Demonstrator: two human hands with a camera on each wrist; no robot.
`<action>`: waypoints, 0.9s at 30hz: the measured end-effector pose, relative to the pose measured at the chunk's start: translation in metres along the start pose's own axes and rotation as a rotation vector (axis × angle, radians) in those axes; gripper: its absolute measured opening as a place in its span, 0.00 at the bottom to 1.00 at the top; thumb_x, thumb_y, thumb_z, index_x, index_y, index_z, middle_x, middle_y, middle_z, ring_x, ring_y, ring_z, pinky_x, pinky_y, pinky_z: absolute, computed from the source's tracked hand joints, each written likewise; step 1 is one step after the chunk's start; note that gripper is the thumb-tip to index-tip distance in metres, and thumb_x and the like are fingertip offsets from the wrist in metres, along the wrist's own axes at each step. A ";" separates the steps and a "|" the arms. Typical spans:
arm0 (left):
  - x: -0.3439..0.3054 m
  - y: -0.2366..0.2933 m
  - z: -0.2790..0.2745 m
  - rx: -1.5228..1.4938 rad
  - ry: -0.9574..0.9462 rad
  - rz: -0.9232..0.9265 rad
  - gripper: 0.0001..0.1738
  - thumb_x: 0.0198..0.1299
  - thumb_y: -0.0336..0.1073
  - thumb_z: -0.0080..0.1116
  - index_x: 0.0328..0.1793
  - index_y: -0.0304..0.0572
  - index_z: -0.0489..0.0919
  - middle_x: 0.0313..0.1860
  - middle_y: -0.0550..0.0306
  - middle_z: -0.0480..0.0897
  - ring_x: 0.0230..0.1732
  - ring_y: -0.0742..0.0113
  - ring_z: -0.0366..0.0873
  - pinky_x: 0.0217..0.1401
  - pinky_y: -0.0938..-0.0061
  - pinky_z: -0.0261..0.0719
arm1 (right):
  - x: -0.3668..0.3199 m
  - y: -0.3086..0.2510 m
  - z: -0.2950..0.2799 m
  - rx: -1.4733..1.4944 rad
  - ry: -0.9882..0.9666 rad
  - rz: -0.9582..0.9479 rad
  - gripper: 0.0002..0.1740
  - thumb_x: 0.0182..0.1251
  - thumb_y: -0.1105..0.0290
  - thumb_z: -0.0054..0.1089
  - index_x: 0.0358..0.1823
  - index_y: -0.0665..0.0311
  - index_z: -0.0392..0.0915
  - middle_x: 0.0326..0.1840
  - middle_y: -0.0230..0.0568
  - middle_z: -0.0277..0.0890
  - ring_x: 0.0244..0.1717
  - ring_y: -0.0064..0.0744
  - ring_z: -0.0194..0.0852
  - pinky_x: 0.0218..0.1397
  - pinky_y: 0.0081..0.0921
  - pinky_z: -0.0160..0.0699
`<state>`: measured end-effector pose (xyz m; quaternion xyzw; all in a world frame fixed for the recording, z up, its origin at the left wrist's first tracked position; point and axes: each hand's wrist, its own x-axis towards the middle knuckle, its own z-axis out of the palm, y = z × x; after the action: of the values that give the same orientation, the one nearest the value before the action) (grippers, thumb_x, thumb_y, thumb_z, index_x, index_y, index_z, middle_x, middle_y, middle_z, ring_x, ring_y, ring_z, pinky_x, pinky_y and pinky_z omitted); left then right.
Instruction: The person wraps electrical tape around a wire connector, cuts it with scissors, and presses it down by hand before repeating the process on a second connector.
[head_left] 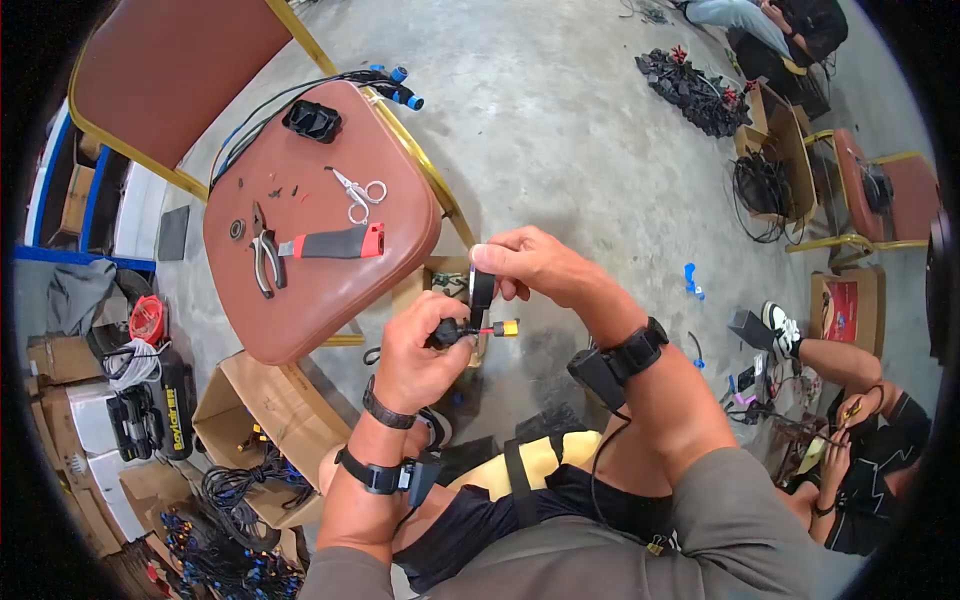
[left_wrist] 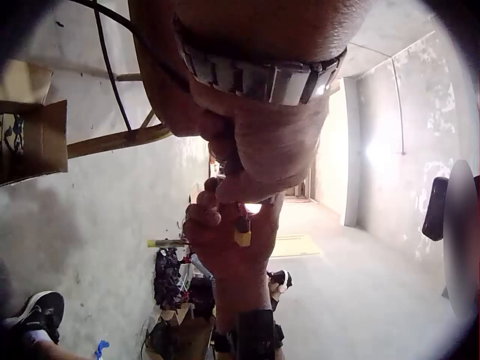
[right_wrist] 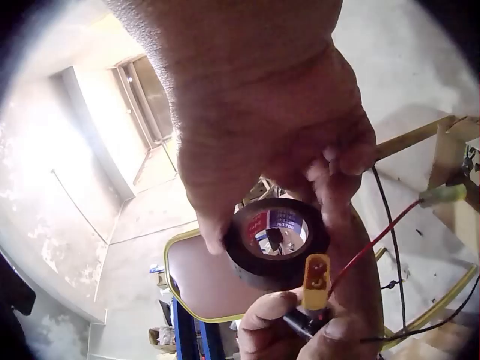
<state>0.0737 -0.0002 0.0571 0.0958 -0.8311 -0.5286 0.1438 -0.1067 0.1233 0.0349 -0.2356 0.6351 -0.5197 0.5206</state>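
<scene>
In the head view, the left hand [head_left: 415, 350] is curling its fingers around a black piece of cable [head_left: 447, 333], from which a red wire [head_left: 486, 331] is running to a yellow connector [head_left: 510, 328]. The right hand [head_left: 532, 265] is pinching a roll of black tape [head_left: 482, 290], holding it edge-on just above the connector. A brown chair seat [head_left: 320, 300] beside the left hand is carrying pliers [head_left: 266, 255], scissors [head_left: 358, 193] and a tool with a red-and-grey handle [head_left: 340, 244]. At the lower left, a black case [head_left: 178, 405] is showing yellow lettering that is running vertically; it seems to be beginning with "Ba", the rest being hard to make out.

In the left wrist view, the left hand is filling the top, its fingers bending inward, and the yellow connector is hanging just below them, in front of the right hand.

In the right wrist view, the right hand's thumb and fingers are closing on the tape roll from either side. Inside its core, a red-and-blue label [right_wrist: 258, 224] is showing white print too small to read surely. The yellow connector is standing just beside the roll, its socket end facing the camera, while the left hand is gripping below it.
</scene>
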 end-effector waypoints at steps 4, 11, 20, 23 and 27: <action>-0.001 0.000 -0.001 0.077 0.028 0.184 0.16 0.41 0.19 0.64 0.39 0.38 0.79 0.33 0.52 0.78 0.32 0.57 0.77 0.35 0.71 0.75 | 0.010 0.009 0.003 -0.007 0.062 0.092 0.36 0.64 0.34 0.55 0.26 0.65 0.81 0.19 0.38 0.78 0.19 0.24 0.71 0.21 0.24 0.67; -0.001 -0.004 0.003 0.026 0.061 0.217 0.13 0.42 0.18 0.62 0.38 0.36 0.80 0.38 0.50 0.80 0.39 0.59 0.79 0.43 0.71 0.77 | 0.018 0.017 0.007 -0.112 0.012 0.157 0.42 0.69 0.32 0.45 0.22 0.68 0.80 0.16 0.41 0.76 0.19 0.29 0.71 0.22 0.29 0.69; -0.003 -0.023 0.001 -0.076 0.241 -0.051 0.07 0.49 0.21 0.66 0.35 0.33 0.81 0.37 0.58 0.81 0.37 0.72 0.75 0.41 0.77 0.73 | 0.018 0.018 0.008 -0.305 0.131 -0.057 0.27 0.74 0.48 0.50 0.36 0.68 0.82 0.27 0.35 0.78 0.31 0.26 0.73 0.35 0.25 0.75; -0.005 -0.026 0.000 -0.142 0.288 -0.285 0.06 0.50 0.22 0.68 0.34 0.34 0.82 0.32 0.64 0.81 0.33 0.75 0.74 0.39 0.80 0.72 | 0.013 0.014 0.009 -0.282 0.250 -0.267 0.19 0.71 0.56 0.56 0.34 0.67 0.83 0.27 0.32 0.78 0.30 0.24 0.73 0.35 0.25 0.75; -0.002 -0.023 0.000 -0.317 0.352 -0.441 0.06 0.52 0.23 0.69 0.36 0.37 0.83 0.24 0.68 0.78 0.21 0.83 0.68 0.23 0.85 0.65 | -0.007 -0.009 0.009 -0.196 0.071 -0.086 0.17 0.67 0.61 0.61 0.34 0.72 0.83 0.24 0.41 0.80 0.28 0.26 0.75 0.33 0.28 0.75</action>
<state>0.0761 -0.0093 0.0361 0.3398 -0.6600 -0.6452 0.1806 -0.0982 0.1227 0.0470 -0.2939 0.6902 -0.4851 0.4494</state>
